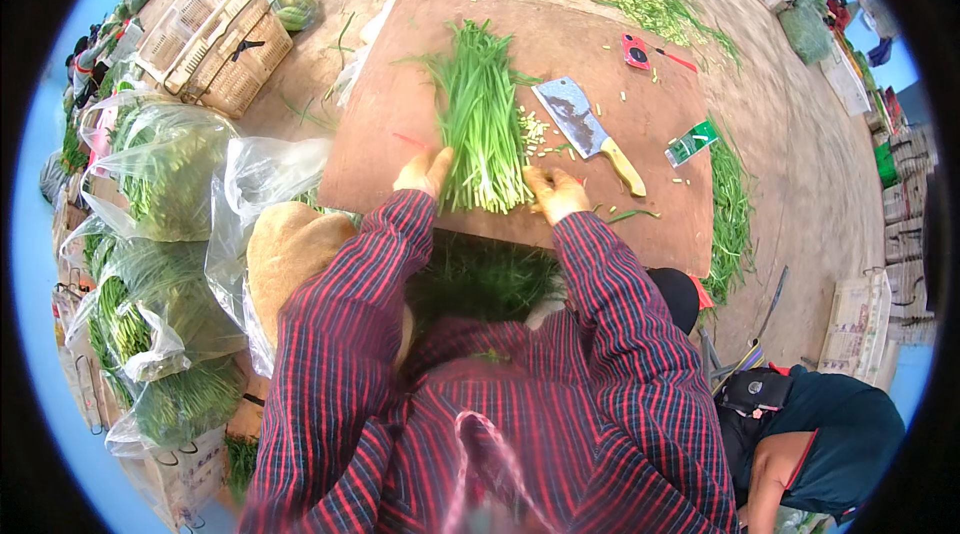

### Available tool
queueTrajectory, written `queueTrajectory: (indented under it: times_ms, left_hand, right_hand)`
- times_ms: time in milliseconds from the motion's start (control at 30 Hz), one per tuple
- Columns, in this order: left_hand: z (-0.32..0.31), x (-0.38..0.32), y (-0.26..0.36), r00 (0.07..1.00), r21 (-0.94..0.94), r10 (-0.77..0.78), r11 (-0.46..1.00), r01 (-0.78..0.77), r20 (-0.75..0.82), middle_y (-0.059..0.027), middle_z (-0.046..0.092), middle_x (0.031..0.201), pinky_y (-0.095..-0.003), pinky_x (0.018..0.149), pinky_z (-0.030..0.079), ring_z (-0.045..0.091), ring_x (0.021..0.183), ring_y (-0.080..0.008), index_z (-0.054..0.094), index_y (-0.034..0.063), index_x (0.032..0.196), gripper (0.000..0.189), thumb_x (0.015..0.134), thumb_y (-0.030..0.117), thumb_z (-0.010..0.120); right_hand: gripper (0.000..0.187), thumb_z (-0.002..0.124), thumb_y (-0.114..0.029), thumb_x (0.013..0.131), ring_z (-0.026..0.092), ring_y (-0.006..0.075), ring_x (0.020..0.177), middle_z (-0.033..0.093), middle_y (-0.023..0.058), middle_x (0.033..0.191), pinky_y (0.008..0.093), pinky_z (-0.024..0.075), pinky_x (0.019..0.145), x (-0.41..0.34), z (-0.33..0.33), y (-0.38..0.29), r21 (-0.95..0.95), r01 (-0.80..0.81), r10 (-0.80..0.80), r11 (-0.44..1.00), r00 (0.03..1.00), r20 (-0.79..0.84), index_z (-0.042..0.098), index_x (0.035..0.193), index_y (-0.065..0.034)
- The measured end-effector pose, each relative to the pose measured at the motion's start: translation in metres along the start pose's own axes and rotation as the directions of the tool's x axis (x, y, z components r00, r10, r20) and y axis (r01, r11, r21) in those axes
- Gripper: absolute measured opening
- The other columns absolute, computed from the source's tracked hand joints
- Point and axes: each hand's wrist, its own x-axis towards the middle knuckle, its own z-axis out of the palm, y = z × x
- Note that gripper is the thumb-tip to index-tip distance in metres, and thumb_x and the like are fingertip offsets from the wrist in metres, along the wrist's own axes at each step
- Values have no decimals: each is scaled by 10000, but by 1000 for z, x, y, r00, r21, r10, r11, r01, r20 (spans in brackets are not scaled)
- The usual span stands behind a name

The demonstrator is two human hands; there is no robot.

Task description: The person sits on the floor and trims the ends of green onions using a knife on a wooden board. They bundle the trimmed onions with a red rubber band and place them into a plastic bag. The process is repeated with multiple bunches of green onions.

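A loose bundle of long green garlic chives (484, 121) lies on a brown wooden board (367, 151), its pale cut ends towards me. My left hand (425, 171) rests at the bundle's left side near those ends. At the right side, my right hand (556, 191) has its curled fingers by the stem ends; whether it grips any stems cannot be told. A cleaver (574, 114) with a pale yellow handle lies to the right of the bundle, with short cut stem pieces (534, 133) between them. Farther right are a red phone-like object (634, 52) and a green packet (691, 143).
Plastic bags of greens (172, 166) and a woven plastic basket (247, 54) stand at the left. Trimmings (727, 211) lie beyond the board's right edge, and more (667, 9) past its far corner. Another person (840, 444) is bent over at the lower right.
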Motion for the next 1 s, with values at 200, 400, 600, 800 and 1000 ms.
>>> queueTrajectory:
  times_ms: [200, 400, 600, 800, 1000]
  left_hand:
    - [15, 13, -6, 987, 15, -6, 1000, 4, 161, -160, 696, 1157, -319, 927, 498, 661, 1042, -218, 599, -18, 1291, 469, 901, 223, 701]
    - [11, 22, -26, 983, 49, -25, 999, 17, 180, -156, 704, 1142, -315, 903, 510, 669, 1025, -218, 620, 0, 1276, 398, 900, 121, 660]
    - [8, 19, -20, 978, -129, -65, 987, 92, 199, -192, 671, 1210, -327, 955, 487, 640, 1102, -241, 596, -32, 1290, 398, 937, 151, 614]
    - [-7, 4, 12, 954, -179, -234, 947, 267, 188, -184, 685, 1178, -338, 951, 491, 649, 1077, -240, 592, -41, 1301, 497, 933, 286, 660]
    - [-8, 10, 6, 971, -58, -167, 982, 179, 172, -166, 702, 1139, -319, 897, 514, 672, 1001, -219, 610, -34, 1282, 473, 872, 171, 723]
  right_hand:
    - [473, 716, -200, 911, 669, 192, 812, 679, 142, 1001, 288, 588, 597, -15, 49, -12, 245, -41, -9, 969, 980, 199, 563, 1258, 84]
    - [524, 671, -404, 895, 690, 249, 1000, 695, 145, 1166, 352, 520, 908, -15, 16, 5, -116, -29, 43, 993, 991, 124, 617, 1283, -57]
    - [429, 684, -427, 865, 682, 276, 1013, 704, 102, 1128, 413, 539, 865, -46, -21, -33, -544, 187, -286, 818, 953, -104, 689, 1187, -144]
    - [286, 699, -307, 855, 702, 243, 850, 722, 61, 977, 363, 557, 763, -53, 27, -73, -487, 550, -621, 679, 784, 20, 710, 1124, -210]
    - [403, 665, -359, 886, 704, 286, 887, 732, 91, 934, 418, 554, 786, -34, 46, -84, -722, 386, -320, 574, 918, 236, 621, 1269, -238]
